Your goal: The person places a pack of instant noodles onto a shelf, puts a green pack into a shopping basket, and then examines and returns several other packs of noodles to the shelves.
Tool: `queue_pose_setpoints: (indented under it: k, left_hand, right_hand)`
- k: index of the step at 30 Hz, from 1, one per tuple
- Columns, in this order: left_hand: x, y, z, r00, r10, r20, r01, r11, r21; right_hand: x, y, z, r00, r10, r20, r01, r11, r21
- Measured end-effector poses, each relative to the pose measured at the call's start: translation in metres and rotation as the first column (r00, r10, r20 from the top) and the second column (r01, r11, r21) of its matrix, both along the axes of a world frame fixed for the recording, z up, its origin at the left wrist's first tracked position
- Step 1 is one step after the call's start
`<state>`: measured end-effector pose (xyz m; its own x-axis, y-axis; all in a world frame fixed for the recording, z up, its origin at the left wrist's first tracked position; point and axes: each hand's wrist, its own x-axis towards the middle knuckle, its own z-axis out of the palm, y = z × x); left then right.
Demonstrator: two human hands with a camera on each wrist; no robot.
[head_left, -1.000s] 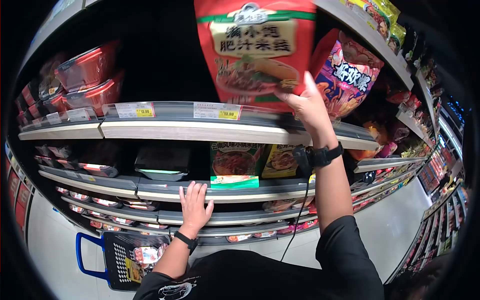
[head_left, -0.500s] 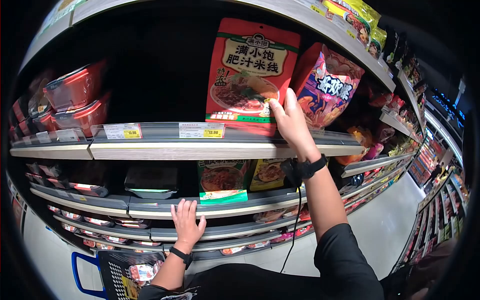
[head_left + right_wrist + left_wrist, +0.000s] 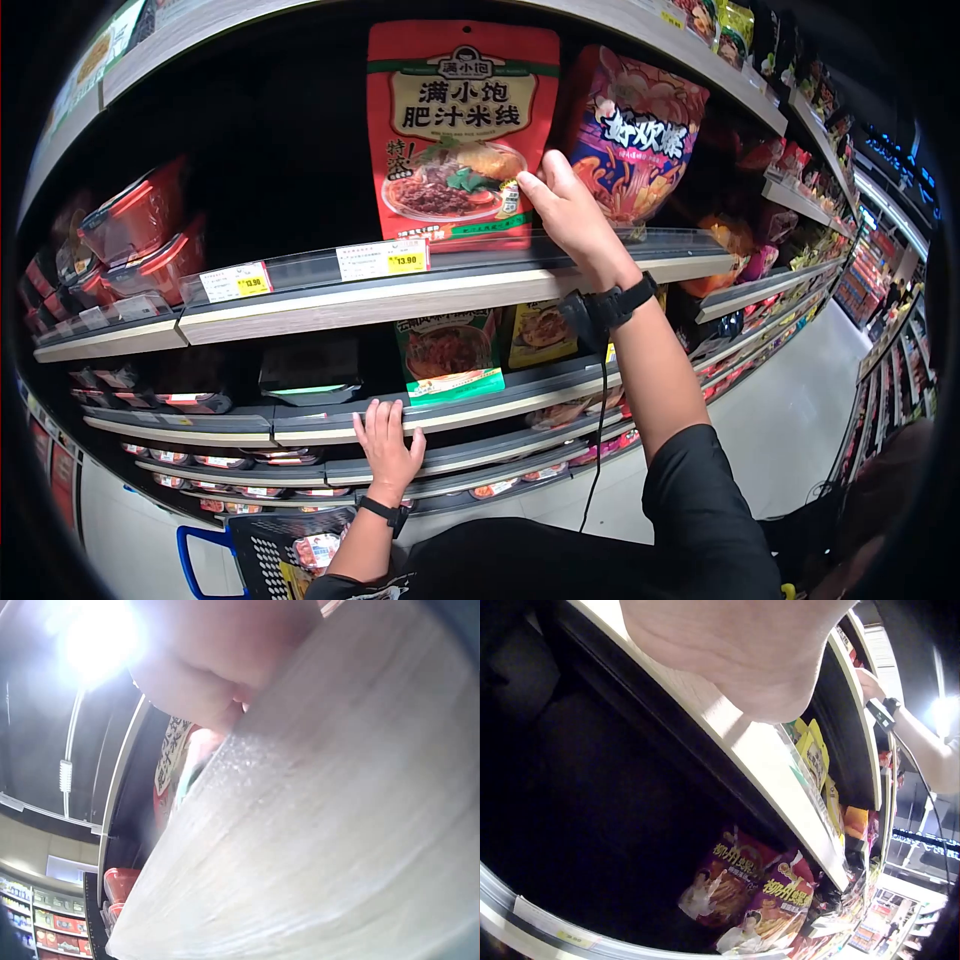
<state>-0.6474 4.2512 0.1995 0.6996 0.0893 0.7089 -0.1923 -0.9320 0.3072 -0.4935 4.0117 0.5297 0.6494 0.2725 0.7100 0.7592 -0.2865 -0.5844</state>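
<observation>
On the far left of my head view I count two red tubs (image 3: 150, 232) stacked one on the other, with others behind them that I can't count cleanly. Two price tags (image 3: 235, 282) sit along the front of the upper shelf (image 3: 300, 310), both reading 13.90. Below, partly cut off by the bottom of my view, is one basket (image 3: 262, 545) with a blue handle; at least two packs (image 3: 318, 550) show in it. Next comes one black tray (image 3: 310, 372) on the lower shelf (image 3: 300, 432).

The left hand (image 3: 388, 445) rests on that lower shelf's edge, its fingers straight and lying side by side, thumb apart. Just right of it on the same shelf I have one green pouch (image 3: 450, 350).

Above stands one red pouch (image 3: 460, 130), nearly upright at the front of the upper shelf; I can't tell whether its base touches the boards. Underneath, beside the green one, is one yellow pouch (image 3: 543, 335). The right hand (image 3: 575, 215) pinches the red pouch by its lower right edge, one digit over the front; most of the other fingers are hidden from me. Just beyond it leans one purple pouch (image 3: 635, 135).
</observation>
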Motion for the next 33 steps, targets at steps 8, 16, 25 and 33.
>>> queue_pose_setpoints:
  k: [8,16,25,33]
  left_hand:
    - [0.003,-0.003,-0.003,1.0,0.011,-0.014,-0.01,1.0,0.014]
    - [0.008,-0.004,-0.006,1.0,0.022,-0.003,-0.022,1.0,0.016]
    - [0.014,-0.005,0.002,0.999,0.042,0.008,-0.042,0.999,0.005]
    - [-0.062,-0.02,-0.066,0.945,0.06,-0.322,-0.106,0.986,-0.128]
  right_hand:
    - [-0.021,-0.006,-0.021,0.954,-0.128,0.271,0.113,0.991,0.069]
    - [-0.052,-0.084,-0.026,0.802,-0.451,0.391,0.265,0.856,0.444]
    - [-0.108,-0.097,-0.085,0.956,0.257,0.144,-0.247,0.965,-0.084]
    - [-0.086,-0.086,-0.393,0.551,0.161,-0.819,-0.62,0.736,-0.272]
